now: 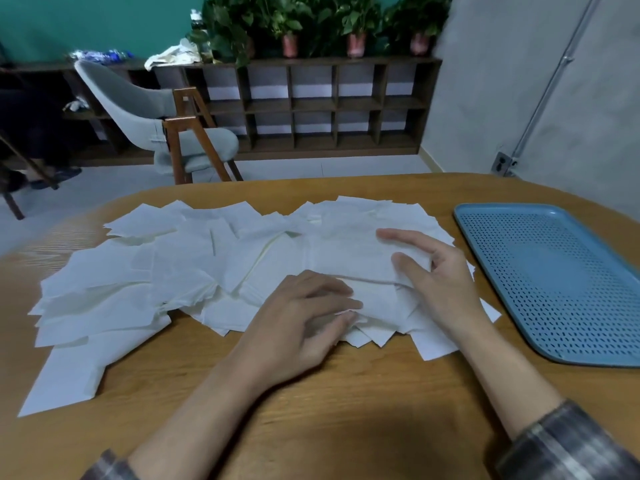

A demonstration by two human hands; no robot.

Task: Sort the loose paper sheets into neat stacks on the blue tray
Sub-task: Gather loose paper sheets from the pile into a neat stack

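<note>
Paper sheets [194,271]: white, a loose overlapping heap on the wooden table [329,410], just left of the blue tray [554,278].
Left hand [304,317]: on the heap's near edge, farther from the tray; fingers gently bent, unclear whether they pinch a sheet.
Right hand [440,282]: nearer the tray, fingers spread and relaxed, resting on the sheets, gripping nothing.

blue tray [554,275] past right edge
</note>
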